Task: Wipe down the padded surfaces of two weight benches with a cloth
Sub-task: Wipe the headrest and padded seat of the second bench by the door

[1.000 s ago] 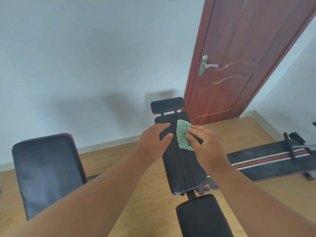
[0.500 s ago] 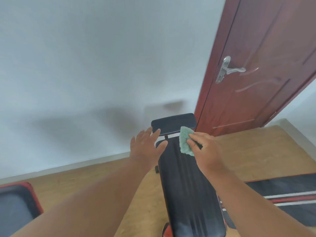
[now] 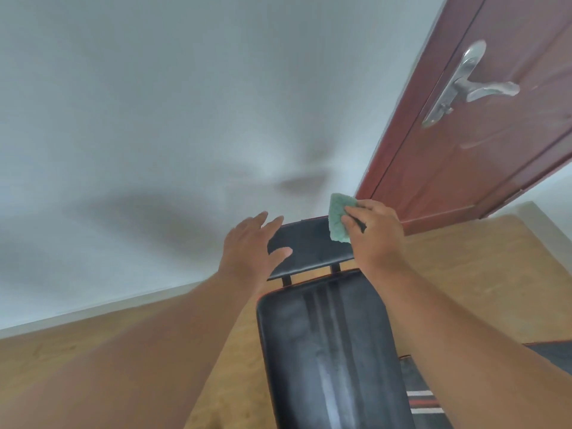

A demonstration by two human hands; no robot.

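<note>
Right hand: fingers curled, pinching green cloth at far right edge of headrest pad. Left hand: fingers spread wide, straight, at pad's left end; contact uncertain, holds nothing. Long back pad just nearer than headrest. Red door with metal handle behind-right of headrest. No legible writing.

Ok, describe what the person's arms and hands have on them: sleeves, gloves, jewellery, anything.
Nothing is worn. Both forearms are bare as far as the frame shows, with no sleeve edge in view. The left hand and right hand have no gloves, and no watch, bracelet or ring is visible.
</note>
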